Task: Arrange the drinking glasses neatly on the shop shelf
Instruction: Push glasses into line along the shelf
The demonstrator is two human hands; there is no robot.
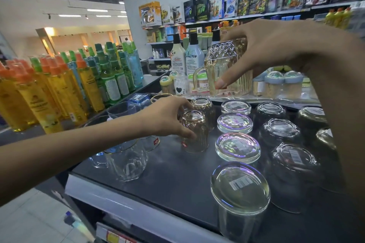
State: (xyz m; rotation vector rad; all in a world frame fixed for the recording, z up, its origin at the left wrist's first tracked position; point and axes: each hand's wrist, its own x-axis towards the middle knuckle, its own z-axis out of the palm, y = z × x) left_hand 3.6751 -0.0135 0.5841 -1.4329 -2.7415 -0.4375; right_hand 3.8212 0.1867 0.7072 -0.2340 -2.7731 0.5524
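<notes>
Drinking glasses (238, 148) are set mouth-down on the dark shelf (173, 175), with their long axes upright and their bases turned up. Four iridescent ones are counted in a line from the far edge to the near edge. The nearest iridescent glass (240, 187) stands at the near edge and bears a barcode label on its base. Just beside them, toward the right edge, three clear faceted glasses (280, 130) are lined up the same way. Two more are partly hidden behind the right forearm (their shape cannot be told).

Two amber ribbed glasses are seen left of the iridescent line, one behind the other. The nearer amber glass (195, 134) stands on the shelf and is grasped by the left hand (167, 118), with fingers curled over its base and the thumb pressed on its side. A third amber piece, a handled mug (227, 69), is held clear of the shelf above the far edge by the right hand (262, 51). Its mouth is turned down, its axis is close to upright, and its handle is pointed left.

Toward the left edge, clear glasses (128, 160) are stood mouth-up under the left forearm; their number cannot be counted. Bottles (65, 85) with orange and green caps are ranked beyond that edge.
</notes>
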